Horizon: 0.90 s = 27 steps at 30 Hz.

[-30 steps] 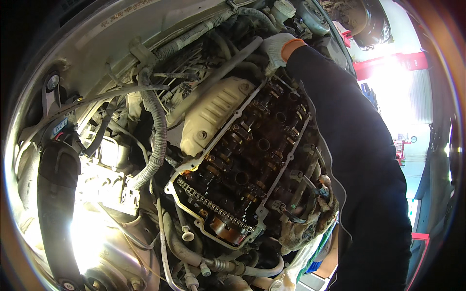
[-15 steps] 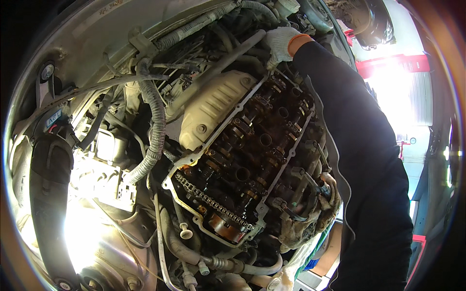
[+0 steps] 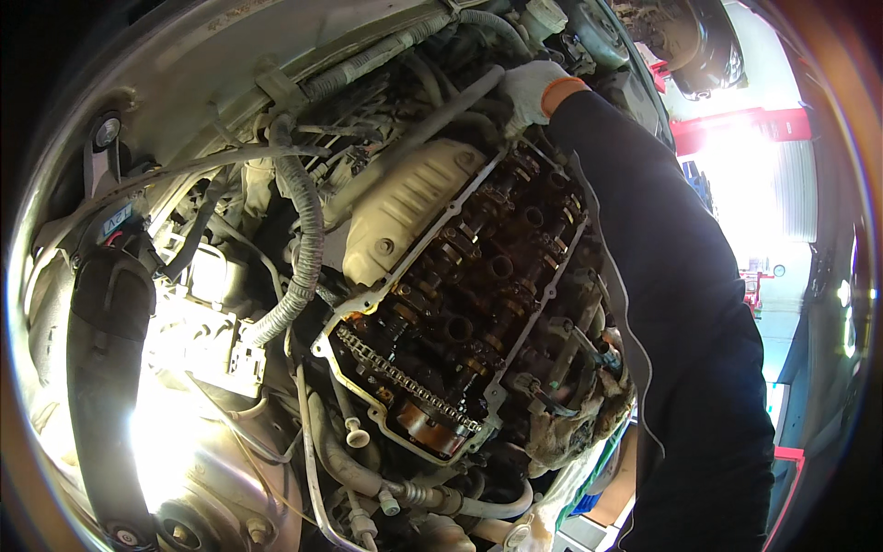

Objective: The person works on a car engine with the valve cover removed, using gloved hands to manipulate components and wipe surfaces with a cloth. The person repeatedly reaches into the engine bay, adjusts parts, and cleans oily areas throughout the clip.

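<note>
My right hand [image 3: 533, 95], in a whitish knit glove with an orange cuff, reaches over to the far end of an open engine. Its fingers are bent downward and close together at the far corner of the cylinder head [image 3: 457, 329]; anything in them is hidden. The cylinder head has no cover and shows dark, oily camshafts and round plug wells. A timing chain [image 3: 405, 379] runs across its near end, above a brown, oily sprocket [image 3: 429, 430]. Beside the head lies a ribbed tan heat shield [image 3: 405, 207]. My left hand is out of view.
A corrugated hose [image 3: 308, 221] arches left of the engine. Farther left, a bright lamp glares beside a thick black strut-like tube [image 3: 108, 368]. A dirty rag [image 3: 579, 428] lies at the engine's right side. A dipstick with a pale knob [image 3: 356, 436] stands near the front.
The view has shifted slightly. My right hand stays at the far corner of the cylinder head, turned a little, with the forearm slightly farther left.
</note>
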Tool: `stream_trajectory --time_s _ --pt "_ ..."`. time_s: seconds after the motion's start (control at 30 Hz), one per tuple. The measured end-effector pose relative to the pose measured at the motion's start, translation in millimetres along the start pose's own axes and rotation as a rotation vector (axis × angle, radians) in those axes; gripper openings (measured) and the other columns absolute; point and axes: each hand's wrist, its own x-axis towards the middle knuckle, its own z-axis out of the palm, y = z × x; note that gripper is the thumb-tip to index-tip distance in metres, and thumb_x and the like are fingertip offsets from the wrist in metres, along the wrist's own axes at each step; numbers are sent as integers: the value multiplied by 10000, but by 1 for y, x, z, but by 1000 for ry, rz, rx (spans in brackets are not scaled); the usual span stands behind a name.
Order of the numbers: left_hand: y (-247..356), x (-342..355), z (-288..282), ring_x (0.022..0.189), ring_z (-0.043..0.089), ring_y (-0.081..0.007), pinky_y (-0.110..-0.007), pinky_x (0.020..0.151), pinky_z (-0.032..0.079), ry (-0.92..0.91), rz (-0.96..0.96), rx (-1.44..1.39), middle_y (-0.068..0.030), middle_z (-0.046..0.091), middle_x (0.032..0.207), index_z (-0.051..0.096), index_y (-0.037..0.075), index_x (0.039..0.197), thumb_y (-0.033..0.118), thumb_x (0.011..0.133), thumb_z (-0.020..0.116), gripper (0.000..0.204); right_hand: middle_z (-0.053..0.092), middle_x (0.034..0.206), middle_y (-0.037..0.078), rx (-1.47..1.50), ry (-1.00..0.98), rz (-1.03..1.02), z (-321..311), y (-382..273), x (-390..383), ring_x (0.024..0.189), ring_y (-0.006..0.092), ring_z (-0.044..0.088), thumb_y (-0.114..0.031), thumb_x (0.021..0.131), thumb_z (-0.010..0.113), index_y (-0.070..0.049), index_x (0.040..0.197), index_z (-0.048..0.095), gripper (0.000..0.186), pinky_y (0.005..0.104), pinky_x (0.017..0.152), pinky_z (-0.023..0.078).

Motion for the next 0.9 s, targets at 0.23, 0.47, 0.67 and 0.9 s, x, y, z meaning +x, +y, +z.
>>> stream_trajectory --time_s 0.23,0.47,0.67,0.9 --pt "-1 -2 3 657 704 -322 -421 613 603 11 -7 3 -122 752 807 777 21 944 252 990 754 236 775 833 119 6 -6 -15 -28 3 -24 768 349 764 -398 849 865 -116 923 824 294 464 637 596" --pt "1 -1 8 656 702 -319 -419 610 601 29 4 12 -122 751 807 777 22 938 250 989 754 235 784 885 176 131 -55 -7 -43 1 -26 850 374 775 -431 807 860 -54 943 804 405 460 725 610" --pt "0 -2 9 656 701 -317 -417 607 598 31 5 12 -122 750 806 778 22 933 248 988 754 234 760 854 177 227 -90 -207 -39 -9 -34 852 399 730 -583 878 763 -25 1001 798 573 482 760 587" --pt "-1 0 12 656 700 -313 -414 603 596 51 25 10 -122 748 805 778 23 927 246 988 755 232 698 818 241 528 -177 -130 -50 -50 -45 804 413 670 -652 876 720 37 917 760 692 495 745 549"
